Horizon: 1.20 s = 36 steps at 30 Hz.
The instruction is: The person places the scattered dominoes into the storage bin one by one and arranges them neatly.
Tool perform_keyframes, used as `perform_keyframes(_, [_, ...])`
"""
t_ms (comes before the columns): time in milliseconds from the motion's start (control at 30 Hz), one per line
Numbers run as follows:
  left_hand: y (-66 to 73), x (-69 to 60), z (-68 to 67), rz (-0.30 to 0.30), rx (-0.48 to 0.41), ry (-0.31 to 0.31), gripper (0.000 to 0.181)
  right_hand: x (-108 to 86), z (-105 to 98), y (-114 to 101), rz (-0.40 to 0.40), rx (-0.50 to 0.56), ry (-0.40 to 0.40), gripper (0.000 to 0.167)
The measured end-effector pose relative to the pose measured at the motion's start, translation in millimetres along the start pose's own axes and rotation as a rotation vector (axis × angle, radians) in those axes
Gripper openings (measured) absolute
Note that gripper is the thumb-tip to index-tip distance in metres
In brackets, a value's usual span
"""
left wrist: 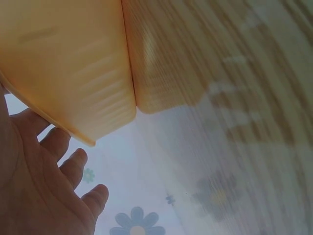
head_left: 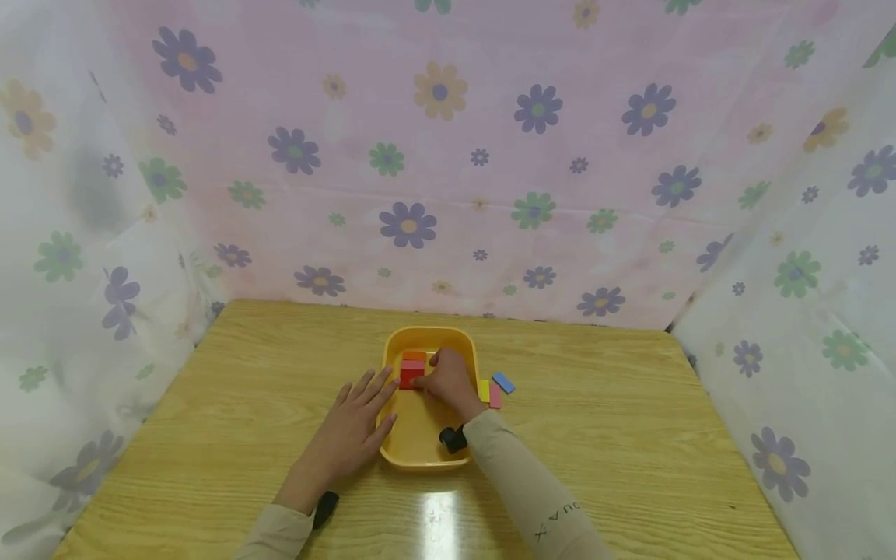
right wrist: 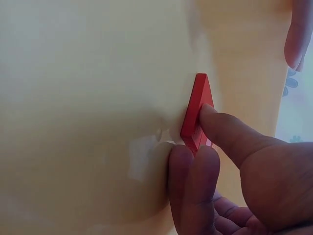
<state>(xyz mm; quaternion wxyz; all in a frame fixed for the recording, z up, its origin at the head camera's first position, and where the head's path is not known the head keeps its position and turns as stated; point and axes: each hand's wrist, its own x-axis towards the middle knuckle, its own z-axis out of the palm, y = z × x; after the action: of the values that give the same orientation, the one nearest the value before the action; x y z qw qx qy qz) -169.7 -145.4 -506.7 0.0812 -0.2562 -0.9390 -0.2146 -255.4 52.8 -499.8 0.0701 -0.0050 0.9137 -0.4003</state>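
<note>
I have the right hand (head_left: 451, 381) pinching the red block (head_left: 409, 376) inside the tray (head_left: 427, 466), by its left edge; the left hand (head_left: 354, 426), fingers spread, lies over that rim. I'd brace the rim lightly and square the block before loosening my pinch.

Wood-grain desk (head_left: 616, 451) in play
And there sits the yellow tray (head_left: 414, 435), with a blue block (head_left: 503, 382), a pink block (head_left: 495, 396) and a yellow block (head_left: 484, 390) lying beside it
</note>
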Motion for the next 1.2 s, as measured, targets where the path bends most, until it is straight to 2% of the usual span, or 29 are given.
perform_keyframes(200, [-0.1, -0.4, -0.5, -0.003, -0.008, -0.006, 0.055, 2.0, -0.5, -0.9, 0.009, 0.025, -0.031, 0.048])
perform_keyframes(567, [0.1, -1.1, -0.9, -0.011, -0.007, -0.018, 0.056, 3.3, -3.0, -5.2, -0.007, -0.033, -0.052, 0.047])
perform_keyframes(900, [2.8, -1.0, -2.9, -0.017, -0.007, -0.023, 0.056, -2.3, -13.1, -4.7, 0.017, 0.009, -0.08, 0.053])
perform_keyframes(1000, [3.5, -0.5, -3.8, -0.021, -0.008, -0.025, 0.056, -8.2, -23.7, -6.3, 0.01, 0.067, -0.084, 0.053])
perform_keyframes(1067, [3.7, -0.3, -4.2, -0.022, -0.01, -0.026, 0.057, -14.1, -33.8, -8.1, -0.009, 0.149, -0.087, 0.051])
perform_keyframes(1200, [4.3, -0.3, -4.6, -0.02, -0.022, -0.023, 0.056, -28.4, -59.8, -8.4, -0.104, 0.322, -0.03, 0.043])
